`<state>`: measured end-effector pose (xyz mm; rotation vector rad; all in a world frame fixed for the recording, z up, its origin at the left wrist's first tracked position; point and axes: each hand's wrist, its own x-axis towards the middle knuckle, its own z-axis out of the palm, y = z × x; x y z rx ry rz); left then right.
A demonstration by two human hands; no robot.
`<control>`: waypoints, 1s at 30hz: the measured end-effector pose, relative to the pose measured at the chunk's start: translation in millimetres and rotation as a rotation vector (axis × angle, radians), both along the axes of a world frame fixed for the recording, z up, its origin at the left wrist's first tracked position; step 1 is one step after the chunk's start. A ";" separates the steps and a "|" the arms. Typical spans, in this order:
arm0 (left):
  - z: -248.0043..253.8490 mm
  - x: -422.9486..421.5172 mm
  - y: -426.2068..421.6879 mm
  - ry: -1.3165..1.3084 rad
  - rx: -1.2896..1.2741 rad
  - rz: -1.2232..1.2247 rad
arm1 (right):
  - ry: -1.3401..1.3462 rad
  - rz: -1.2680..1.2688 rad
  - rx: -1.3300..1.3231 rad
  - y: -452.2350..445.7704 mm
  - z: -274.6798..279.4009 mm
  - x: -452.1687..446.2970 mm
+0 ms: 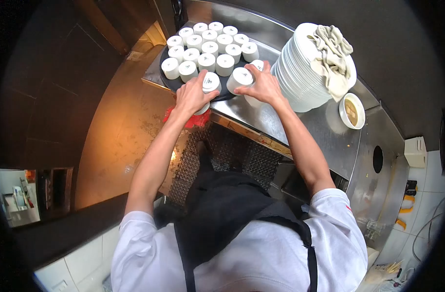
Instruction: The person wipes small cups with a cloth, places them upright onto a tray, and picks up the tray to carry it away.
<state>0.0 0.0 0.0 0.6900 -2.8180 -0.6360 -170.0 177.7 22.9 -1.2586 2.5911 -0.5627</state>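
White cups, bottoms up with small dark marks, stand in rows on a round black tray. At the tray's near edge my left hand is closed around a white cup, with thumb and fingers on its sides. Part of another white piece shows below that hand. My right hand grips a second upturned cup to the right of the first. Behind its fingers is one more cup, partly covered, and a white shape beneath the palm is mostly hidden.
Right of my right hand rises a tall stack of white plates, topped by a crumpled cloth. A white bowl with brownish liquid stands on the steel counter. Something red lies below the counter's edge, above a textured floor mat.
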 end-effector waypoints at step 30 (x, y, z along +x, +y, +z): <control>-38.5 -49.4 -77.0 0.211 -0.173 -0.467 | 0.120 -0.305 -0.041 -51.4 -20.7 -5.1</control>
